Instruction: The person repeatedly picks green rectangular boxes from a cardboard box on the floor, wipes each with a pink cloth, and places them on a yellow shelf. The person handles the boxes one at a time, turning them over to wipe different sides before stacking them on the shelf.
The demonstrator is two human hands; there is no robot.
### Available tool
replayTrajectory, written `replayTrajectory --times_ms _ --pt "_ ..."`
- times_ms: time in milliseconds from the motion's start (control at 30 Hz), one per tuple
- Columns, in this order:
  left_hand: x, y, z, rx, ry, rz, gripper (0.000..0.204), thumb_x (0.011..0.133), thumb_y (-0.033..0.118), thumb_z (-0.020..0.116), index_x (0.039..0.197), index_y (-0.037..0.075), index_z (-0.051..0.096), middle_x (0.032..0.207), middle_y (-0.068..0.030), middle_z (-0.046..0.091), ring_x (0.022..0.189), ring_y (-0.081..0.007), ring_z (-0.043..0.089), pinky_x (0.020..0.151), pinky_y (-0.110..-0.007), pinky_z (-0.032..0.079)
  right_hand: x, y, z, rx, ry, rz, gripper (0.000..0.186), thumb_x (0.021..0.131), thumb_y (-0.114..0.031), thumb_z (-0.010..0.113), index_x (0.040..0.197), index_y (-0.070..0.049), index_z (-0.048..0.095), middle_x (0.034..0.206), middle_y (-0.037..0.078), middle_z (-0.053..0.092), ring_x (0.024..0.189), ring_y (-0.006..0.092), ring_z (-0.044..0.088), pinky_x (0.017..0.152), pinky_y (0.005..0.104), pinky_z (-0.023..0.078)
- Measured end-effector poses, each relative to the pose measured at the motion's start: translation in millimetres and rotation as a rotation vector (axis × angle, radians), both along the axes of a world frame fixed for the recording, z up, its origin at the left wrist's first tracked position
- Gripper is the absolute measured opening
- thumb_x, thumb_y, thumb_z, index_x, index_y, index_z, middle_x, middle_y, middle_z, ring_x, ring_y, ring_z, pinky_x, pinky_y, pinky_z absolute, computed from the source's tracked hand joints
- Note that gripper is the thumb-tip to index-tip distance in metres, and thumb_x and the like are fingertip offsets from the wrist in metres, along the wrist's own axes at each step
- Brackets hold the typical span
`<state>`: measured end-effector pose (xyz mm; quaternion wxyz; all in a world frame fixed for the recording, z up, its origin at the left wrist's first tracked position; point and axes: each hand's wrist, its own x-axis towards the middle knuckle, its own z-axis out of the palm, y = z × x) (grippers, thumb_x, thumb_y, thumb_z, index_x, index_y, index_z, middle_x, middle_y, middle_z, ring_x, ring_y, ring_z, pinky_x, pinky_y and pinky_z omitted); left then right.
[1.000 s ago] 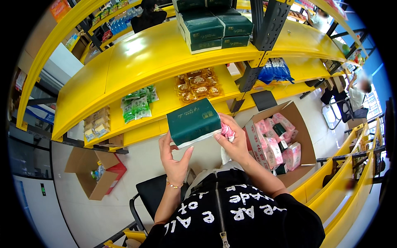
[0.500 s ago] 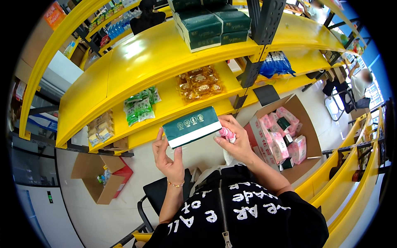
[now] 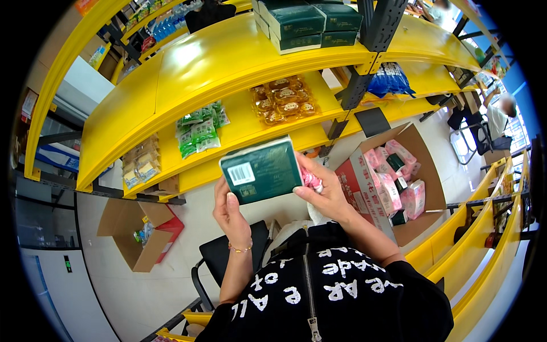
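The green pack [image 3: 263, 172] has rolled over, barcode face now up. The right hand [image 3: 326, 195] clamps its right end alongside a pink bundle [image 3: 311, 180]; the left hand [image 3: 232, 219], thumb and fingers apart, seems to steady its left end lightly, so a slackened right grip could drop it.

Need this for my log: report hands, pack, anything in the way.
Right hand grips green pack plus crumpled pink item; left hand at pack's left edge. Barcode face showing. No obstruction seen; yellow shelf beyond.
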<state>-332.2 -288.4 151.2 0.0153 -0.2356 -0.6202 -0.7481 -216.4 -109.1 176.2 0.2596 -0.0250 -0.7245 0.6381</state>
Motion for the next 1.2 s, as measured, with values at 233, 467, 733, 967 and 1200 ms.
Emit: replayTrajectory --times_ms 233,467,733,967,1200 --pt "8 -11 2 -0.128 0.158 -0.102 0.064 0.081 0.029 0.068 0.132 -0.004 0.051 0.132 -0.0152 0.045 0.121 -0.0243 0.045 0.099 -0.034 0.037 -1 -1 -3 -0.226 -0.047 0.025 0.064 0.084 -0.008 0.068 0.141 0.004 0.040 0.136 0.013 0.053 0.121 0.0149 0.050 0.103 0.0290 0.037" --pt "6 -19 7 -0.246 0.180 -0.064 0.071 0.067 0.013 0.076 0.131 -0.003 0.050 0.128 -0.0120 0.044 0.118 -0.0245 0.043 0.097 -0.034 0.036 -6 0 2 -0.247 -0.119 0.088 0.067 0.079 -0.002 0.069 0.140 0.005 0.040 0.132 0.010 0.054 0.117 0.0117 0.051 0.100 0.0272 0.038" --pt "-3 -8 4 -0.268 0.272 0.041 0.064 0.071 0.003 0.069 0.132 0.000 0.047 0.132 -0.0161 0.040 0.131 -0.0325 0.035 0.110 -0.042 0.025 -17 17 -1 -0.150 -0.170 0.076 0.053 0.080 -0.003 0.067 0.131 0.002 0.053 0.122 0.010 0.057 0.111 0.0133 0.050 0.096 0.0282 0.039" --pt "-18 27 16 -0.159 0.389 0.032 0.055 0.080 0.003 0.064 0.133 0.003 0.047 0.140 -0.0204 0.036 0.135 -0.0361 0.032 0.111 -0.047 0.023 -32 42 6 0.065 0.100 -0.073 0.041 0.082 -0.008 0.065 0.122 -0.001 0.059 0.129 0.017 0.053 0.123 0.0263 0.049 0.104 0.0352 0.035" --pt "-41 87 33 -0.039 0.461 -0.009 0.049 0.084 0.004 0.062 0.131 0.000 0.049 0.136 -0.0208 0.039 0.125 -0.0328 0.040 0.107 -0.043 0.028 -50 82 20 -0.131 0.171 -0.108 0.041 0.085 -0.004 0.062 0.125 0.001 0.055 0.128 0.016 0.054 0.117 0.0261 0.052 0.102 0.0352 0.036"
